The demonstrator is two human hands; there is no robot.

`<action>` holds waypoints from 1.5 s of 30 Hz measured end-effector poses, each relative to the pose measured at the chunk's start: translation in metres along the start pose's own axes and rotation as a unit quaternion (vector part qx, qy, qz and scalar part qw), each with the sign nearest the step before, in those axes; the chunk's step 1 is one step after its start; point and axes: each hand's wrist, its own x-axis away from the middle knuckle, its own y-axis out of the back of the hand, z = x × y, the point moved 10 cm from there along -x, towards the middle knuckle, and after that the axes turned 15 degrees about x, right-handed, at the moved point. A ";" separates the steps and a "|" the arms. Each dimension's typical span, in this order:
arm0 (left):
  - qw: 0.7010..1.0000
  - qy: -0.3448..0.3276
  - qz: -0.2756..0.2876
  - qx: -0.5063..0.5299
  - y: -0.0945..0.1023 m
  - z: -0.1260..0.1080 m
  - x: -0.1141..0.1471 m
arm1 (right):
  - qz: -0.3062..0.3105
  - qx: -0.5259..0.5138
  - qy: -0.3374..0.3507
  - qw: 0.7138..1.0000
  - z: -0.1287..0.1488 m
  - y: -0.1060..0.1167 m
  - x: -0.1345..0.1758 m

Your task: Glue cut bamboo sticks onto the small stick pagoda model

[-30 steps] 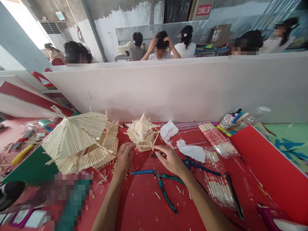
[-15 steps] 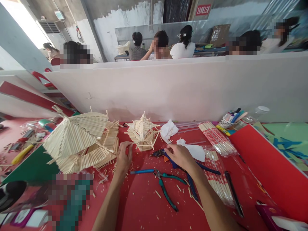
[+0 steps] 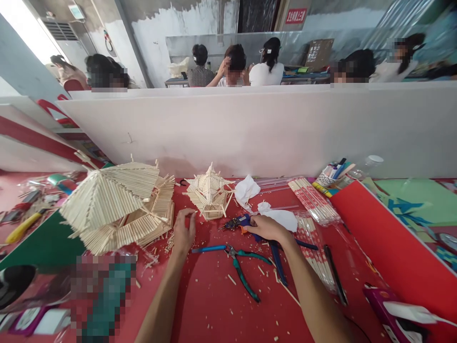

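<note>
My left hand (image 3: 184, 231) is above the red tabletop with its fingers curled together. A tiny pale tip shows at its fingertips, too small to name. Just beyond it stands a small pavilion-like model (image 3: 210, 190) of pale wooden sticks. A larger stick model (image 3: 110, 195) with a wide pointed roof is left of that hand. My right hand (image 3: 269, 227) has its fingers closed over blue-handled wire strippers (image 3: 233, 222) with an orange part; the palm hides their middle. Between my forearms lie green-handled cutting pliers (image 3: 246, 278) and a blue pen-like stick (image 3: 209, 249).
Crumpled white tissue (image 3: 247, 190) lies beside the small model. Packs of wooden sticks (image 3: 314, 200), a black pen (image 3: 335, 276) and a red board (image 3: 392, 247) are at right. A white partition (image 3: 214, 128) rises behind. Several people sit beyond it. Stick scraps litter the table.
The view has shifted slightly, so the scene sits a little higher and further left. My right hand has moved only slightly over the wire strippers; my left hand stays nearly in place.
</note>
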 end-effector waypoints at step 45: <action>0.991 0.086 0.002 0.105 -0.009 0.001 0.004 | -0.309 -0.055 0.095 0.945 0.132 0.117 0.049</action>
